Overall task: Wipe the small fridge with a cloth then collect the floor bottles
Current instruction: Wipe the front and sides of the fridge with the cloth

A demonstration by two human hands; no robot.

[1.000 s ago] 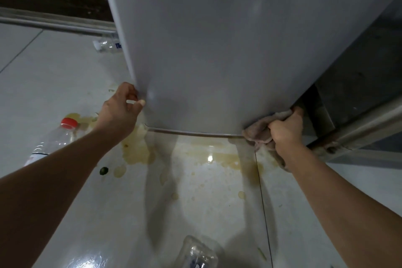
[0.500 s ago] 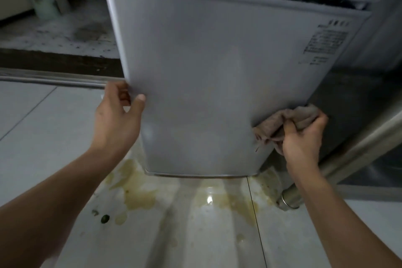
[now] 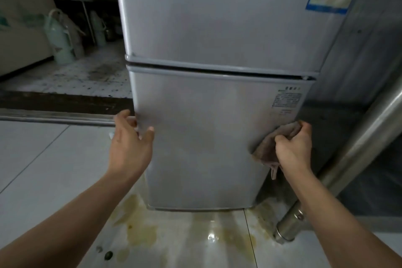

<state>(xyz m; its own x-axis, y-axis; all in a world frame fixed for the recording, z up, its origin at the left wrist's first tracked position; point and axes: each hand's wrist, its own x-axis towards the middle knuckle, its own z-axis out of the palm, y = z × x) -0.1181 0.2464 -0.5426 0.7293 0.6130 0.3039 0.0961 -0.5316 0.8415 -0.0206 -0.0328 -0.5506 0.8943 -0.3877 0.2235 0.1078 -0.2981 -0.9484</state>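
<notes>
A small grey two-door fridge (image 3: 206, 115) stands in front of me on the tiled floor. My left hand (image 3: 128, 146) grips the left edge of its lower door, thumb on the front and fingers round the side. My right hand (image 3: 293, 148) holds a crumpled brown cloth (image 3: 269, 148) against the right edge of the lower door, halfway up. No bottles show on the floor in this view.
A yellowish spill (image 3: 141, 230) stains the white tiles below the fridge. A slanted steel pipe (image 3: 348, 148) runs down to the floor at the right. A raised dark threshold (image 3: 54, 102) and a pale green flask (image 3: 61, 43) lie at the back left.
My view has tilted upward, so the upper door now shows and the floor bottles have left the frame. Both hands have slid up the lower door's edges, the right one with the cloth.
</notes>
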